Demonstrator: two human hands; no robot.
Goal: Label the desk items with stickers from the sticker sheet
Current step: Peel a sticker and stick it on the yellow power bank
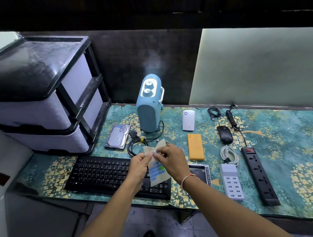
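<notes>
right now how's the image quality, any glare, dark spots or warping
Head view: wide-angle bends the desk edge; the top is nearly black; glare on the drawer unit; both hands and the sticker sheet are slightly soft.

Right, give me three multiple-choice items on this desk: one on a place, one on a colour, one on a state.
1. The black mouse lies:
A. right of the flat orange case
B. on the black keyboard
C. inside the drawers

2. Most stickers on the tan sticker sheet are:
A. red
B. blue
C. white

3. The sheet is:
A. flat on the desk
B. held by left hand and right hand
C. stuck to the heater

Answers: A, it sits past the case; B, blue strips dominate; B, both hands pinch its top.
</notes>
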